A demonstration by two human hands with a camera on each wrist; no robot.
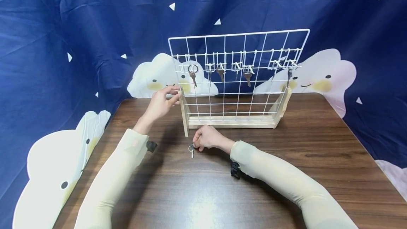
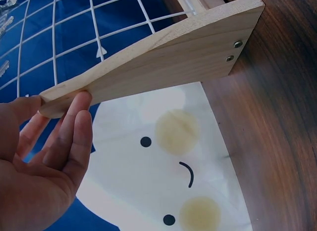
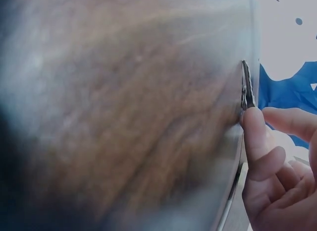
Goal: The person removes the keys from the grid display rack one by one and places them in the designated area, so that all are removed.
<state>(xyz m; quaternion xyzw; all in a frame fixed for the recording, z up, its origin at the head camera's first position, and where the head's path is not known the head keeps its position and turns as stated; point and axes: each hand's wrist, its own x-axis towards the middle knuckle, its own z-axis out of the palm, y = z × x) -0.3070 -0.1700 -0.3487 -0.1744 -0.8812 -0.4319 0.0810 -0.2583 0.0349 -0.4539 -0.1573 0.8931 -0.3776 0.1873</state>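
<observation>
A blue curtain (image 1: 260, 3), printed with white clouds (image 1: 52, 165) and small white triangles (image 1: 172, 6), fills the background behind a brown wooden table (image 1: 349, 158). Near the table's far edge stands a white wire grid (image 1: 203, 36), upright on a pale wooden stand (image 1: 232, 122) made of a long base bar and two side panels. Two cream sleeves (image 1: 276, 172) reach in from below, a black device (image 1: 151, 146) at each wrist. The left hand (image 1: 159, 104) grips the top end of the stand's left side panel (image 2: 163, 57), thumb and fingers on opposite faces; two screws (image 2: 238, 44) show lower on that panel. The right hand (image 1: 210, 138) is low over the table in front of the base bar. White hooks (image 1: 236, 67) line the grid, and several keys (image 1: 247, 76) hang from them. The right fingertips pinch one small key (image 1: 192, 154) with a ring (image 1: 191, 148), just above or on the tabletop; which, I cannot tell.
</observation>
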